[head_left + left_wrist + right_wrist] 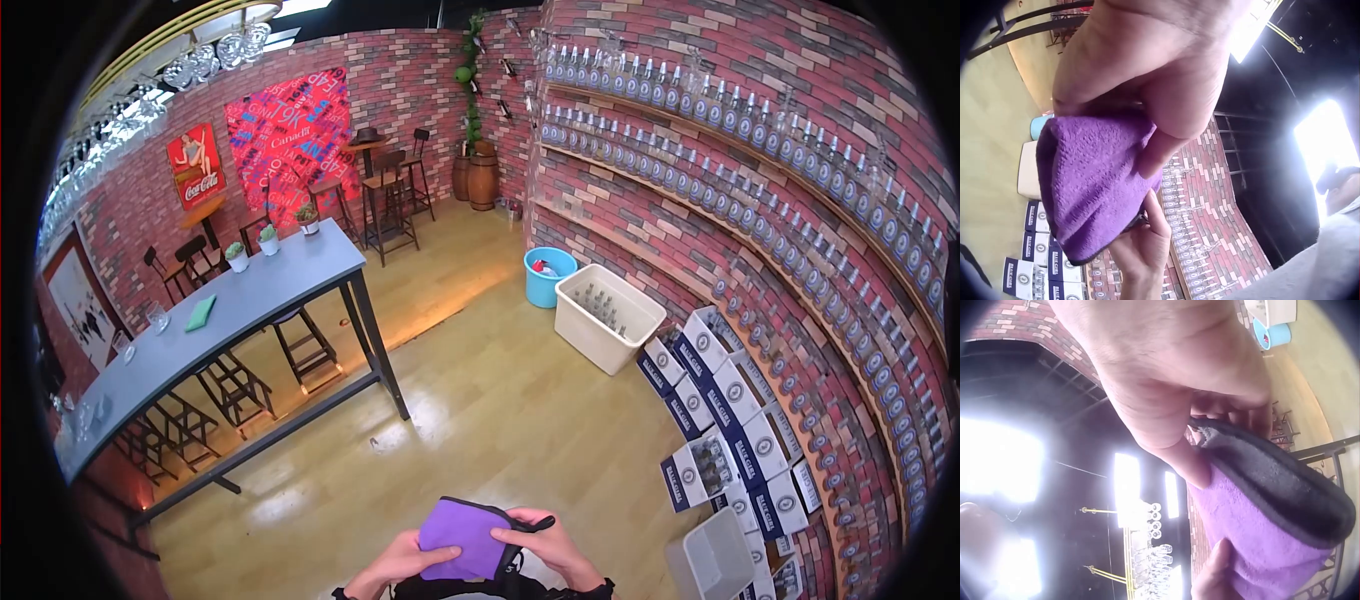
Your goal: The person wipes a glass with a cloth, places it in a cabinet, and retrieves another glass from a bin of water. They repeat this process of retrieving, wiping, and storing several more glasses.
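Brick-patterned walls [430,90] in red, grey and cream wrap around us, above a glossy yellowish floor [480,400] that throws back the lights. Long shelves [650,185] curve along the wall to the right, lined with rows of clear bottles carrying round labels. Across on the left stands a high, grey-topped bar table [290,270], dark stools [305,350] lined up at it. Blue-and-white Blue Girl cartons [765,445] are piled below the shelves, some with bottles poking up. Near them I see a cream tub [600,345] with more bottles inside, and just beside it a light blue bucket [541,290]. Three potted plants [268,240] sit toward the far end of the bar table, a green cloth [200,313] nearer this way. Closest to me, the person has a purple plush cloth [465,540] with black edging out in front of the body, over the floor. Their left hand [402,560] grips one side of it, thumb flat on the purple face; their right hand [552,545] pinches the opposite side by the black trim [1272,475], fingers curled behind and thumb pressing the front.
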A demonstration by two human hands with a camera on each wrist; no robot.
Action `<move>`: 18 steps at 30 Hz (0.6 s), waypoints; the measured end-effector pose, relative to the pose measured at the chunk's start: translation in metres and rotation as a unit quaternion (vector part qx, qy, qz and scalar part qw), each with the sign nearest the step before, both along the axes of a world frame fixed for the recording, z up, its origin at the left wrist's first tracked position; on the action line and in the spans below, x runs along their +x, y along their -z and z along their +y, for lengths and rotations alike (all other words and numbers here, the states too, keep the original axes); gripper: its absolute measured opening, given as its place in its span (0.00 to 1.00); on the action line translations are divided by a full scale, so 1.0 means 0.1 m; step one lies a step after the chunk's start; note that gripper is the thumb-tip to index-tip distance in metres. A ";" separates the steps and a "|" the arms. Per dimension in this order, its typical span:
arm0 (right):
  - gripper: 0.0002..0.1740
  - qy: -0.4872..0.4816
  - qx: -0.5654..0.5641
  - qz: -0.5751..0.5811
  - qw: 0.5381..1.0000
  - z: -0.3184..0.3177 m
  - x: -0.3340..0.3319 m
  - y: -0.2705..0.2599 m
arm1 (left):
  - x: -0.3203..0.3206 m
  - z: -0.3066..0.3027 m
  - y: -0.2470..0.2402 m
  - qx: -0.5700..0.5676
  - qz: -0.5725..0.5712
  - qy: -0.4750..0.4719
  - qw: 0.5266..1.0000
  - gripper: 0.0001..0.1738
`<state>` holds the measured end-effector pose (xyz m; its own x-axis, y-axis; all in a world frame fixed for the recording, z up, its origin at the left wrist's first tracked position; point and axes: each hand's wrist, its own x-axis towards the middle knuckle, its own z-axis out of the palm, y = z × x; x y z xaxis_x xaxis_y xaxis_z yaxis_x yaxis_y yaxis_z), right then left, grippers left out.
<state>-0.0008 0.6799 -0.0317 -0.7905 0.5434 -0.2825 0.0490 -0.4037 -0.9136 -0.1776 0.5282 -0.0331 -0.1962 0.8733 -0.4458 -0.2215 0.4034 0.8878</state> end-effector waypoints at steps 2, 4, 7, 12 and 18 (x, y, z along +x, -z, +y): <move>0.15 -0.019 0.006 0.003 1.000 0.40 -0.03 0.07 | -0.05 0.36 0.02 -0.008 -0.010 0.005 1.000 0.15; 0.15 -0.010 -0.002 -0.003 1.000 0.71 -0.11 0.05 | -0.13 0.66 0.08 -0.017 -0.001 0.005 1.000 0.15; 0.15 -0.018 -0.038 -0.017 0.999 1.05 -0.26 0.20 | -0.30 1.08 0.17 -0.047 -0.053 0.000 0.997 0.14; 0.16 0.017 -0.045 -0.027 0.998 1.90 -0.66 0.48 | -0.81 2.16 0.47 -0.035 -0.054 0.044 0.997 0.16; 0.17 0.168 -0.016 -0.033 0.985 3.01 -1.34 0.33 | -1.62 3.59 0.43 -0.005 -0.040 0.153 0.987 0.19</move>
<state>-0.1347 0.9808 -0.0645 -0.5473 0.7611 -0.3483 -0.0339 -0.4359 -0.8993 -0.3400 0.8876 -0.0762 0.1123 0.8817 -0.4583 -0.1578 0.4712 0.8678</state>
